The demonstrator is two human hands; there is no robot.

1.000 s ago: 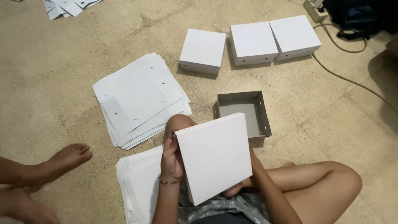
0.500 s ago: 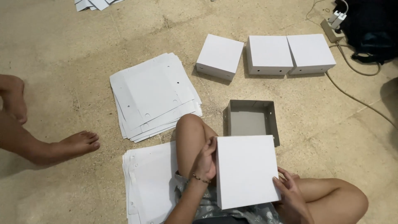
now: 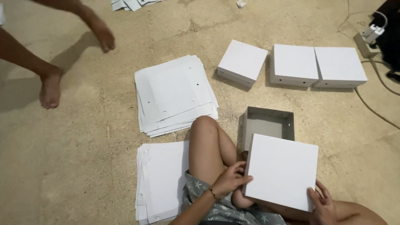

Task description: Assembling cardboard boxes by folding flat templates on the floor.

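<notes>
Head view of a person seated on the floor (image 3: 83,166) with a white box lid (image 3: 281,171) held over the lap. The left hand (image 3: 231,180) closes its grip on the lid's left edge, fingers curled over the rim; the right hand (image 3: 321,204) is clamped on the lower right corner, thumb on the upper face. The lid lies nearly flat, tilted slightly, with its far edge just over the near wall of an open grey box base (image 3: 266,125) that rests on the floor beside the raised knee.

Judged from its look, the lid is folded card: light, fairly stiff across the flat panel, but easily dented at corners and side walls. Opposite edges, as held here, appear the safest places to take it; pressure in the middle of the panel would likely bow it.

Two stacks of flat white sheets (image 3: 175,96) with punched holes lie to the left, one partly under the leg. Three closed white boxes (image 3: 293,62) sit in a row beyond. Another person's bare feet (image 3: 50,87) appear at upper left; a power strip (image 3: 366,39) with cable lies at upper right.
</notes>
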